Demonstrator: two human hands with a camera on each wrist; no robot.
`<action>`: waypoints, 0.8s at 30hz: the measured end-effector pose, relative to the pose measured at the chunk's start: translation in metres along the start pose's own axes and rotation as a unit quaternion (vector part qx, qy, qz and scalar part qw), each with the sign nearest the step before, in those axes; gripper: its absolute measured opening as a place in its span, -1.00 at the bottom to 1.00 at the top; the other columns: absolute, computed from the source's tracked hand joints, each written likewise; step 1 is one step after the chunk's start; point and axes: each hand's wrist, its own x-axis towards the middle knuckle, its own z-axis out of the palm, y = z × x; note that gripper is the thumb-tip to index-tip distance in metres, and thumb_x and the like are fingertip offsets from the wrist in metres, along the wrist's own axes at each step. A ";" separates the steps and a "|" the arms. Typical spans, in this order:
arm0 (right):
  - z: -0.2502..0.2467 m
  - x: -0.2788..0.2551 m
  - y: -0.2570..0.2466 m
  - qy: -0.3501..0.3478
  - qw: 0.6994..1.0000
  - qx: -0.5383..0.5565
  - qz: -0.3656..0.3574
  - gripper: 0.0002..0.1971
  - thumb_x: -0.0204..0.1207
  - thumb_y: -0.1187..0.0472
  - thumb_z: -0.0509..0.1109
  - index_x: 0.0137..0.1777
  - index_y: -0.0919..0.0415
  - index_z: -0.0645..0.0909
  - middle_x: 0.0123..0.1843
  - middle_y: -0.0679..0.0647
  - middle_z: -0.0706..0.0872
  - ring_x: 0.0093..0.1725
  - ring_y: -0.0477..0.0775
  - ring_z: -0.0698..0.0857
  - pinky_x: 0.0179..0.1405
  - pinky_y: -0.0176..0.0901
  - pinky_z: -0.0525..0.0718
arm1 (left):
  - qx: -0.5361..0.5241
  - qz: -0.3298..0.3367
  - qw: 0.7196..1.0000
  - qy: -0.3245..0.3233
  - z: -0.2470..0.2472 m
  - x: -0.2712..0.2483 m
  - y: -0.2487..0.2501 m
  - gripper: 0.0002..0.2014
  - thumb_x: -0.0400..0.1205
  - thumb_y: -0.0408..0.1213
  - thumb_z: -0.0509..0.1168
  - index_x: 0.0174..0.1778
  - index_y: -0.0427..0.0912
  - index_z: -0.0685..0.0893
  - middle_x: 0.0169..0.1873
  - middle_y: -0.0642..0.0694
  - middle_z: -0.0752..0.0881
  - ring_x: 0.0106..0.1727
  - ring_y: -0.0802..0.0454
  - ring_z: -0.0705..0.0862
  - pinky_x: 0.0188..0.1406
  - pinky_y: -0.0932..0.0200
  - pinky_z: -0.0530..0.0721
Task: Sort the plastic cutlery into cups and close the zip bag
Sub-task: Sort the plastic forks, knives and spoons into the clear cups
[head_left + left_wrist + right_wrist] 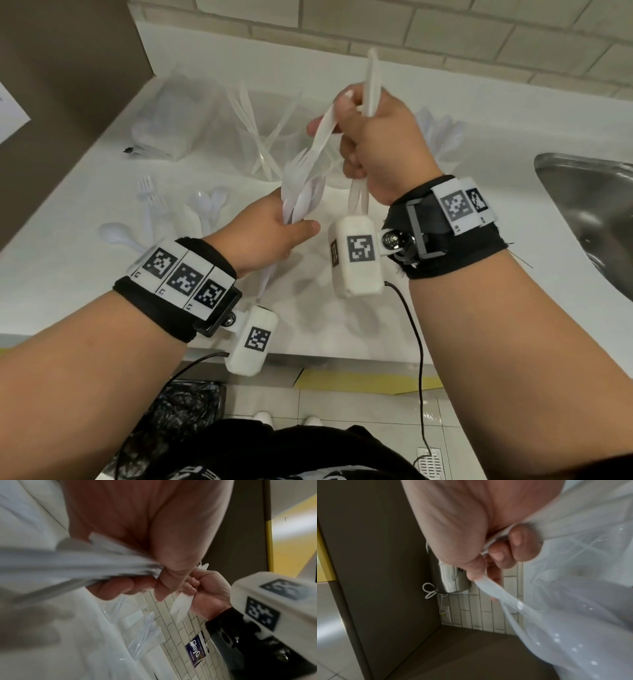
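Observation:
Above the white counter point(342, 308), my left hand point(274, 229) grips a bundle of white plastic forks and spoons point(301, 185) by the handles; the same bundle point(77, 563) fills the left wrist view. My right hand point(370, 137) holds a few white knives point(371, 82) upright in its fist and pinches the handle of one fork point(322, 133) from that bundle between thumb and forefinger. Its curled fingers point(517, 547) show in the right wrist view. Behind the hands stand a clear cup of knives point(260, 137) and a clear cup of spoons point(442, 137). A zip bag point(168, 116) lies at the back left.
Loose forks point(147, 192) and spoons point(205, 205) lie on the counter's left part, another spoon point(116, 233) nearer me. A steel sink point(589, 212) is sunk in at the right. A tiled wall point(445, 27) backs the counter and a brown panel point(68, 68) bounds it on the left.

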 end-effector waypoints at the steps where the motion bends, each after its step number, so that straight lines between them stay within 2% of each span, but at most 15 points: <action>1: -0.001 0.001 -0.003 0.029 0.999 0.027 -0.011 -0.92 0.71 0.26 0.15 -0.04 0.19 0.39 -0.23 0.24 0.80 -0.59 -0.01 0.26 -0.62 -0.26 0.21 | 0.017 0.003 1.000 0.006 0.000 0.000 0.000 -0.82 0.61 -0.19 0.38 -0.20 0.16 0.52 -0.54 0.22 0.58 -0.49 0.22 0.51 -0.40 0.15 0.57; 3: -0.004 0.006 -0.009 0.097 0.992 0.062 -0.044 -0.92 0.73 0.24 0.11 0.05 0.24 0.38 -0.29 0.18 0.82 -0.58 -0.01 0.32 -0.64 -0.27 0.27 | 0.015 -0.001 1.000 0.016 0.001 -0.001 0.001 -0.90 0.62 -0.17 0.37 -0.13 0.10 0.56 -0.49 0.17 0.56 -0.45 0.17 0.50 -0.39 0.15 0.58; 4: -0.007 0.008 -0.012 0.135 0.987 0.069 -0.061 -0.89 0.74 0.23 0.09 0.09 0.26 0.39 -0.31 0.16 0.81 -0.58 -0.03 0.40 -0.63 -0.27 0.33 | 0.000 -0.007 1.000 0.025 0.001 -0.001 0.001 -0.92 0.62 -0.18 0.36 -0.05 -0.02 0.59 -0.42 0.05 0.56 -0.41 0.11 0.50 -0.36 0.12 0.58; 7: -0.019 0.017 -0.018 0.231 0.965 0.087 -0.093 -0.84 0.75 0.18 0.04 0.13 0.25 0.38 -0.41 0.07 0.72 -0.49 -0.07 0.63 -0.53 -0.25 0.51 | -0.050 -0.022 0.998 0.044 0.000 -0.003 0.003 -0.75 0.63 -0.21 0.36 0.14 -0.28 0.64 -0.27 -0.17 0.54 -0.38 0.07 0.49 -0.35 0.13 0.58; 9: -0.025 0.020 -0.020 0.246 0.958 0.120 -0.091 -0.82 0.75 0.14 0.01 0.16 0.19 0.37 -0.44 0.07 0.62 -0.44 0.06 0.68 -0.47 -0.17 0.64 | -0.101 -0.027 0.994 0.034 -0.002 -0.006 0.005 -0.68 0.63 -0.24 0.36 0.11 -0.48 0.65 -0.29 -0.21 0.58 -0.44 0.09 0.49 -0.40 0.19 0.57; 11: -0.026 0.022 -0.019 0.240 0.959 0.130 -0.075 -0.81 0.76 0.10 -0.03 0.18 0.12 0.37 -0.38 0.10 0.57 -0.46 0.15 0.71 -0.35 0.03 0.79 | -0.168 -0.042 0.985 0.014 -0.005 -0.008 0.005 -0.58 0.61 -0.25 0.37 0.08 -0.64 0.59 -0.40 -0.15 0.59 -0.46 0.07 0.52 -0.40 0.23 0.60; 13: -0.022 0.029 -0.014 0.224 0.966 0.113 -0.064 -0.82 0.75 0.08 -0.03 0.17 0.09 0.36 -0.31 0.12 0.55 -0.56 0.14 0.62 -0.36 0.08 0.79 | -0.229 -0.055 0.972 -0.006 -0.011 -0.012 0.005 -0.55 0.54 -0.19 0.41 0.09 -0.59 0.62 -0.44 -0.09 0.62 -0.41 0.00 0.60 -0.33 0.17 0.67; 16: -0.010 0.049 0.001 0.185 0.980 0.061 -0.033 -0.84 0.73 0.08 0.05 0.14 0.12 0.37 -0.29 0.13 0.57 -0.59 0.03 0.44 -0.53 -0.16 0.57 | -0.251 -0.066 0.966 -0.019 -0.021 -0.014 0.004 -0.58 0.52 -0.09 0.44 0.07 -0.39 0.63 -0.42 -0.07 0.68 -0.29 -0.11 0.73 -0.23 0.04 0.75; 19: 0.011 0.073 0.009 0.132 0.991 0.031 -0.016 -0.89 0.68 0.22 0.14 0.09 0.23 0.46 -0.35 0.09 0.56 -0.54 -0.02 0.42 -0.53 -0.20 0.50 | -0.237 -0.085 0.967 0.025 -0.032 -0.011 0.003 -0.64 0.54 -0.08 0.36 0.05 -0.34 0.63 -0.45 -0.05 0.66 -0.42 -0.01 0.66 -0.38 0.10 0.70; 21: 0.028 0.088 0.005 0.114 0.991 0.045 -0.058 -0.92 0.66 0.29 0.17 0.00 0.24 0.49 -0.37 0.08 0.51 -0.52 -0.03 0.43 -0.50 -0.20 0.53 | -0.233 -0.090 0.967 0.049 -0.039 -0.008 0.000 -0.71 0.58 -0.11 0.35 -0.01 -0.31 0.63 -0.47 -0.04 0.63 -0.47 0.05 0.57 -0.44 0.17 0.62; 24: 0.052 0.109 -0.007 0.122 0.977 0.067 -0.162 -0.88 0.66 0.34 0.17 -0.10 0.17 0.45 -0.36 0.07 0.49 -0.43 0.00 0.47 -0.42 -0.17 0.57 | -0.251 -0.084 0.963 0.054 -0.047 -0.006 -0.005 -0.73 0.46 -0.07 0.43 -0.23 -0.24 0.63 -0.48 -0.05 0.57 -0.50 0.09 0.50 -0.47 0.20 0.56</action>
